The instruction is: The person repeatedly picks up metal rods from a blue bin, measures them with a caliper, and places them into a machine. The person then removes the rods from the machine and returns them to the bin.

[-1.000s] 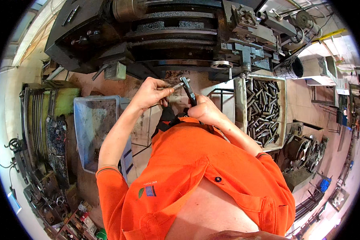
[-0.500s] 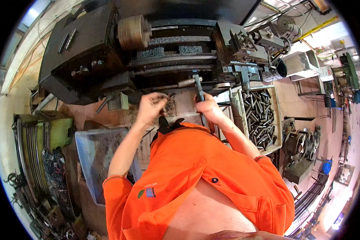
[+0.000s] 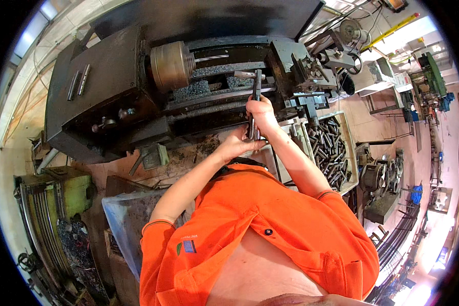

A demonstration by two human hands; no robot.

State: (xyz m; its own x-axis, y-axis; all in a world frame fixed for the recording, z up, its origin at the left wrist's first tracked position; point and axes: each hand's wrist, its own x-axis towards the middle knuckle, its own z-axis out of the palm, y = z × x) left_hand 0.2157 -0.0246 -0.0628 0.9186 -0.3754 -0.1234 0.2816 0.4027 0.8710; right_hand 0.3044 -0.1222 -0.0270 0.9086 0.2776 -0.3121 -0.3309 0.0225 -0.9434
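Observation:
In front of me, my right hand [image 3: 261,113] is closed around a long dark metal hand tool [image 3: 257,92], perhaps pliers, held upright. A short bright metal rod [image 3: 244,75] lies crosswise at its upper end, over the bed of the lathe [image 3: 204,109]. My left hand [image 3: 238,145] is closed at the tool's lower end, just below the right hand; its fingertips are partly hidden. To the upper left is the lathe chuck [image 3: 169,66], with a thin drill-like bar [image 3: 211,57] pointing right from it.
A shallow tray [image 3: 351,133] full of short metal rods stands to the right. Two rods [image 3: 84,80] lie on the headstock. Metal chips [image 3: 191,92] cover part of the bed. At lower left are a plastic-lined bin [image 3: 122,214] and a green machine [image 3: 69,191].
My left hand has come right, onto the tool's lower end. My right hand has raised the tool and rod over the bed. The chuck, blurred before, looks sharper. The view has shifted slightly.

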